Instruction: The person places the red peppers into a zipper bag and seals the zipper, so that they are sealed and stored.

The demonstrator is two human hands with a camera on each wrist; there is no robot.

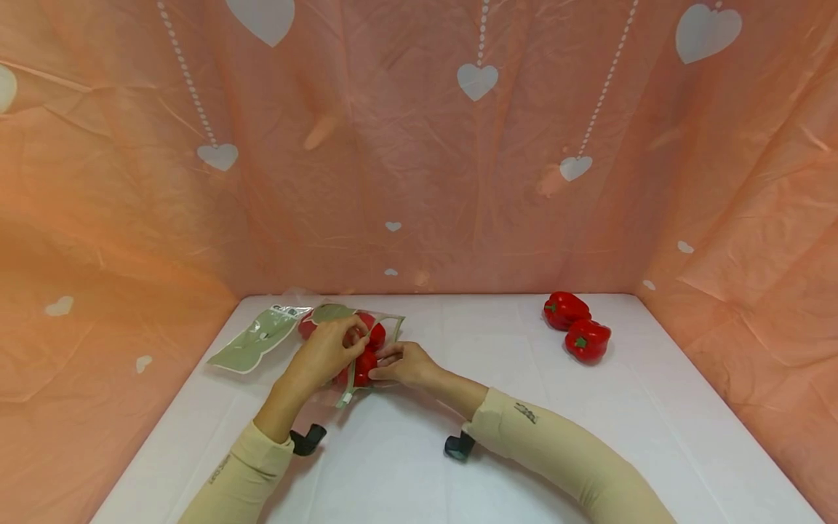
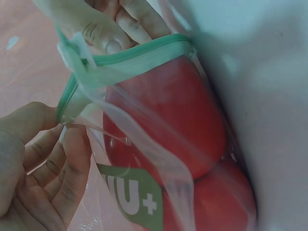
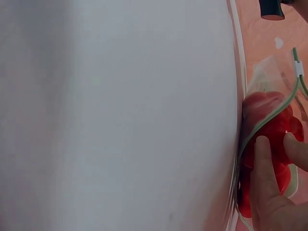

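Note:
A clear zip bag (image 2: 144, 52) with green edging lies at the left of the table, holding several red bell peppers. My left hand (image 1: 327, 353) pinches the edge of its mouth between thumb and fingers, spreading it apart. At the mouth, my right hand (image 1: 415, 366) has thumb and fingers around a red bell pepper (image 3: 274, 132). A white slider (image 2: 83, 58) sits at one end of the green zip. Through the film of the bag, more red peppers (image 2: 221, 197) show behind a green label (image 2: 134, 195).
Another flat bag with a green print (image 1: 262, 338) lies to the left. Two red bell peppers, one farther back (image 1: 564, 311) and one nearer (image 1: 588, 340), rest at the back right of the white table (image 1: 497, 335). Orange curtains with hearts (image 1: 478, 81) enclose three sides.

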